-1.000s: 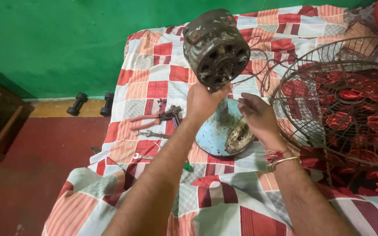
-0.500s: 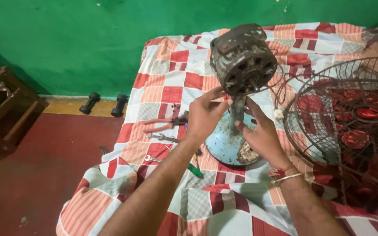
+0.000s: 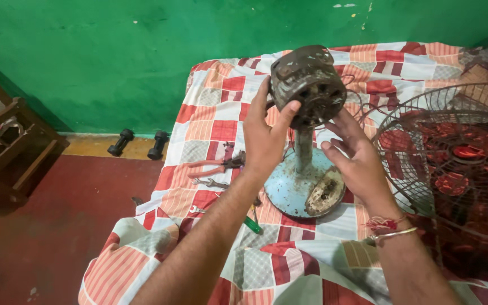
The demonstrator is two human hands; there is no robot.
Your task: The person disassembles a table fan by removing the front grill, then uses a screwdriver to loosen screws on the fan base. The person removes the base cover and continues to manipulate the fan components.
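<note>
Hands at a bare fan motor standing on a patchwork bed.

Upright on its round blue base (image 3: 295,189), a thin stem (image 3: 303,148) carrying the rusty fan motor (image 3: 307,85) at the top, long axis vertical, straight ahead of both hands and above them. Left hand (image 3: 264,135) nearer, closed around the motor's left side, thumb pressed on its front face. Right hand (image 3: 356,155) spread wide and gripping nothing, fingertips just brushing the motor's lower right edge, palm beside the stem. Lying on the checked bedcover (image 3: 210,127) left of the base: red-handled pliers (image 3: 213,165), a small spanner (image 3: 210,182), a green-handled screwdriver (image 3: 252,224). Wire fan guard (image 3: 425,141) close on the right; two dark dumbbells (image 3: 138,143) on the floor by the green wall.
</note>
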